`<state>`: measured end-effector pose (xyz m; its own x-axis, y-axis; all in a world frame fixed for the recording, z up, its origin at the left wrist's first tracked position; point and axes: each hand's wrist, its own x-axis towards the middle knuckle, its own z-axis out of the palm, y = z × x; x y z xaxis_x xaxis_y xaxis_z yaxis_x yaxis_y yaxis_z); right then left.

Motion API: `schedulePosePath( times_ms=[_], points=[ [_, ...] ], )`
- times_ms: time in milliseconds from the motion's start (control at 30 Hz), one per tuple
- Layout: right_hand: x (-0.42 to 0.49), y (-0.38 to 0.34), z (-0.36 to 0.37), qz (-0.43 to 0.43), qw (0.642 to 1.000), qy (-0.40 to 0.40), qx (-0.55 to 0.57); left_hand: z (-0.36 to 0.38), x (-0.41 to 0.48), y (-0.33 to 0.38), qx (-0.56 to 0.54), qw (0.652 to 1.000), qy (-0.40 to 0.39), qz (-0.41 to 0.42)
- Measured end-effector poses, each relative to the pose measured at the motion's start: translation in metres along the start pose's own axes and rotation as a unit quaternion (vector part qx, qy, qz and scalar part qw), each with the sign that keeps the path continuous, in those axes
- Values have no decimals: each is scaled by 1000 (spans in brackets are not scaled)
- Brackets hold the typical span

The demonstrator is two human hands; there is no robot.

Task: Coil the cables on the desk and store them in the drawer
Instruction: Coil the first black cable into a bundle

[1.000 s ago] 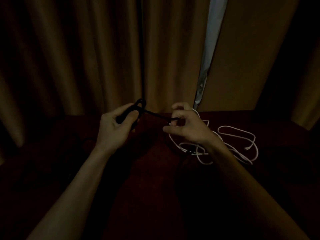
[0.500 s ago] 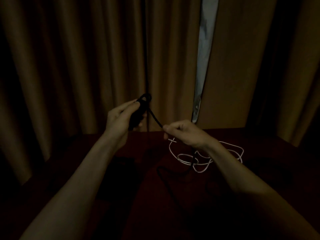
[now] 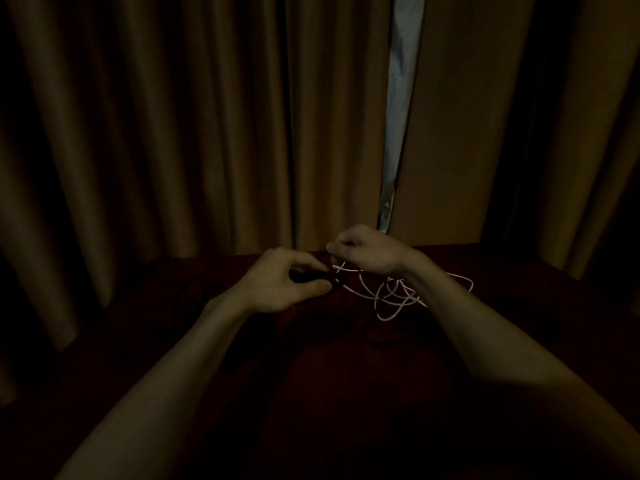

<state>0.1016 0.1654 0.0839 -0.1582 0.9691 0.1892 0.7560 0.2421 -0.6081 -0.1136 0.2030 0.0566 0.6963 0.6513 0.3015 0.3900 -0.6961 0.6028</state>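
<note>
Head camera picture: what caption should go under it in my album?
Left hand grips a black cable, right hand close beside it, loose white cable tangled on the dark desk.

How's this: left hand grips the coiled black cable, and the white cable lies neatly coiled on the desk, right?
No: in the head view the white cable lies in a loose tangle on the desk, not coiled. The left hand does grip the coiled black cable.
</note>
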Motion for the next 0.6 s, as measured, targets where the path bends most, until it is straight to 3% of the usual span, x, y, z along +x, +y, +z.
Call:
schedulePosePath(
  times_ms=[67, 200, 367, 600],
  points=[
    [-4, -2, 1, 4, 1000, -3, 24, 5, 1, -9, 59, 997, 52, -21],
    [-11, -6, 13, 0, 990, -22, 140, 13, 6, -22, 56, 986, 148, -53],
    [-16, 5, 27, 2, 977, -48, 208, 21, 11, -27, -16, 988, 152, -11],
    [-20, 20, 44, 11, 958, -16, 286, 28, 13, -41, -109, 979, 164, -46]
  ],
)
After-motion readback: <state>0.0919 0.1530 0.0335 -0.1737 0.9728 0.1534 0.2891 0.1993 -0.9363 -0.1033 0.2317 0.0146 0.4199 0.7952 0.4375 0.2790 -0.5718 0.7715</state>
